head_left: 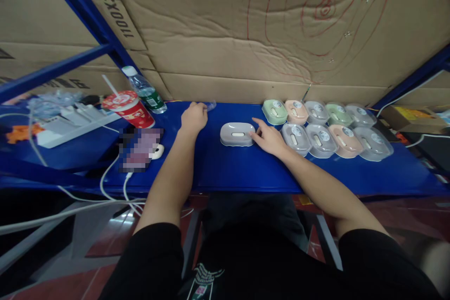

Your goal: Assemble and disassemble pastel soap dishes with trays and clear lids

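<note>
A grey plastic box with a pale oblong piece on its top (pixel 238 134) sits alone on the blue table. At its right end is my right hand (pixel 270 138), fingers apart, the index finger stretched out and the thumb at the box's edge. Left of the box and farther back, my left hand (pixel 194 117) is closed on a small clear plastic piece (pixel 211 105), whose exact kind I cannot make out. Several similar boxes stand in two rows to the right, among them a green one (pixel 274 111) and a peach one (pixel 346 140), many with round stickers.
On the left stand a red paper cup with a straw (pixel 130 108), a water bottle (pixel 146 91), a partly blurred phone (pixel 141 149) on a cable and a white power strip (pixel 75 126). Cardboard (pixel 211 33) walls off the back of the blue table (pixel 225 168).
</note>
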`<move>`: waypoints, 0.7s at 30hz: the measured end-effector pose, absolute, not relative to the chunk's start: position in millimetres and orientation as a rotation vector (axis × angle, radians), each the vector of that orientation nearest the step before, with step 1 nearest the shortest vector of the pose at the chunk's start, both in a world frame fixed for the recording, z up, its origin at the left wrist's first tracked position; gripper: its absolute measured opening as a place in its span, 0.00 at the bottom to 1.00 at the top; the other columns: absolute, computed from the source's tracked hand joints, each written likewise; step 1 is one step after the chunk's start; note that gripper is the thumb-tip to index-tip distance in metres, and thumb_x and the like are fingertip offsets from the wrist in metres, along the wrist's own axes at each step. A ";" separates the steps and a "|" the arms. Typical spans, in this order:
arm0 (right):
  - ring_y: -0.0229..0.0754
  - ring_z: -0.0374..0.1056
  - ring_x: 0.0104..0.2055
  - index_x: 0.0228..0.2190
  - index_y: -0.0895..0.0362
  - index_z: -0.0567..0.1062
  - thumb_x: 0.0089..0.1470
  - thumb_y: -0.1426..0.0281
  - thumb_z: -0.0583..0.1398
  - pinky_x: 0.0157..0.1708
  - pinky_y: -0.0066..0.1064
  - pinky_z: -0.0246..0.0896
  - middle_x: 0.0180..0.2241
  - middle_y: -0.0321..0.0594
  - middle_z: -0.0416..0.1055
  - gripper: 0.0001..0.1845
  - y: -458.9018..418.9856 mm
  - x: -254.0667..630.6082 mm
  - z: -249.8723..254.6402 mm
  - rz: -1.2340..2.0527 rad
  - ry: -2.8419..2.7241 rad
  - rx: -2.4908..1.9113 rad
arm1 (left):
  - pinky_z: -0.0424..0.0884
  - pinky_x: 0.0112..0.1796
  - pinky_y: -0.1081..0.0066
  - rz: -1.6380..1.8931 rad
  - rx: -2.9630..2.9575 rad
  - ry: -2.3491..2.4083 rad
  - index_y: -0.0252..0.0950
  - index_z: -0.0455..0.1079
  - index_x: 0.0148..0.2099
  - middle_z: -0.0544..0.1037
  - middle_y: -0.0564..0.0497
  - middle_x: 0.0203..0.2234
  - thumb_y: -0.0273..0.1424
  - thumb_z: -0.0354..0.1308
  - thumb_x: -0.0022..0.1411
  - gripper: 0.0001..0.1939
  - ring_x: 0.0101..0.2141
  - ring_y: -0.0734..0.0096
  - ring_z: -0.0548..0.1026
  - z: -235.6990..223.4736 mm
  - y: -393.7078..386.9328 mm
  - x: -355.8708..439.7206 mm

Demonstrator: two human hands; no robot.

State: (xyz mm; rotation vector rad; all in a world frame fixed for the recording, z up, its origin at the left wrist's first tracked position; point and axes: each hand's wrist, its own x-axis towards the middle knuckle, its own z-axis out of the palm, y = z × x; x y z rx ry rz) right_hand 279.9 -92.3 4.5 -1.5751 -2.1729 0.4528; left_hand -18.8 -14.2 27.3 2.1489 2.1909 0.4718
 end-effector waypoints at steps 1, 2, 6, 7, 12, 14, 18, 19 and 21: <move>0.55 0.81 0.47 0.74 0.56 0.61 0.71 0.57 0.59 0.48 0.44 0.75 0.46 0.44 0.85 0.37 -92.5 280.2 4.3 0.443 -2.141 -1.556 | 0.73 0.61 0.54 0.558 2.210 2.132 0.35 0.76 0.65 0.77 0.35 0.60 0.32 0.48 0.76 0.23 0.59 0.47 0.78 31.5 -19.4 -12.6; 0.55 0.81 0.47 0.75 0.56 0.58 0.71 0.58 0.59 0.49 0.45 0.76 0.49 0.46 0.84 0.39 -92.9 280.6 4.2 0.418 -2.103 -1.533 | 0.72 0.61 0.55 0.639 2.273 2.055 0.35 0.75 0.66 0.78 0.35 0.59 0.33 0.48 0.77 0.24 0.59 0.48 0.78 36.1 -24.9 -6.8; 0.57 0.78 0.53 0.78 0.55 0.49 0.70 0.57 0.59 0.53 0.50 0.76 0.66 0.58 0.70 0.45 -95.7 281.7 5.0 0.260 -1.959 -1.428 | 0.71 0.62 0.57 0.832 2.549 1.602 0.37 0.76 0.68 0.80 0.40 0.54 0.35 0.49 0.79 0.23 0.57 0.53 0.77 50.9 -47.1 14.3; 0.57 0.77 0.53 0.79 0.55 0.47 0.70 0.56 0.59 0.54 0.50 0.77 0.69 0.60 0.65 0.46 -96.5 282.0 5.7 0.237 -1.945 -1.413 | 0.71 0.61 0.56 0.838 2.605 1.487 0.39 0.76 0.68 0.81 0.41 0.53 0.35 0.50 0.79 0.23 0.56 0.54 0.77 52.9 -51.9 19.2; 0.53 0.76 0.47 0.71 0.49 0.64 0.70 0.54 0.60 0.54 0.53 0.76 0.69 0.54 0.65 0.34 -97.2 286.0 8.2 0.243 -1.896 -1.336 | 0.72 0.60 0.56 0.859 2.656 1.176 0.45 0.76 0.68 0.81 0.44 0.53 0.34 0.51 0.80 0.21 0.55 0.58 0.77 53.4 -66.8 37.4; 0.52 0.75 0.47 0.61 0.50 0.73 0.71 0.52 0.59 0.55 0.52 0.75 0.61 0.52 0.71 0.25 -95.7 286.7 6.6 0.225 -1.839 -1.295 | 0.73 0.60 0.58 0.933 2.618 1.181 0.44 0.75 0.69 0.80 0.44 0.55 0.37 0.50 0.81 0.22 0.56 0.59 0.77 52.2 -68.5 39.8; 0.51 0.74 0.49 0.56 0.53 0.73 0.73 0.46 0.52 0.54 0.47 0.75 0.51 0.49 0.75 0.27 -91.0 281.5 -2.6 0.283 -1.725 -1.286 | 0.71 0.62 0.61 1.029 2.539 1.379 0.39 0.72 0.71 0.79 0.42 0.60 0.46 0.49 0.82 0.27 0.60 0.56 0.76 53.6 -68.1 37.7; 0.50 0.75 0.48 0.59 0.53 0.71 0.74 0.45 0.49 0.52 0.45 0.76 0.50 0.48 0.74 0.29 -89.7 279.4 -5.4 0.341 -1.705 -1.288 | 0.71 0.62 0.61 1.020 2.514 1.460 0.37 0.71 0.72 0.80 0.41 0.59 0.47 0.49 0.82 0.28 0.60 0.55 0.77 54.8 -67.7 36.8; 0.47 0.76 0.43 0.64 0.52 0.66 0.74 0.44 0.47 0.47 0.42 0.77 0.48 0.46 0.74 0.32 -86.9 275.9 -10.1 0.471 -1.673 -1.266 | 0.72 0.60 0.61 0.944 2.463 1.616 0.36 0.72 0.71 0.82 0.41 0.57 0.47 0.49 0.81 0.29 0.58 0.54 0.79 57.6 -67.1 36.0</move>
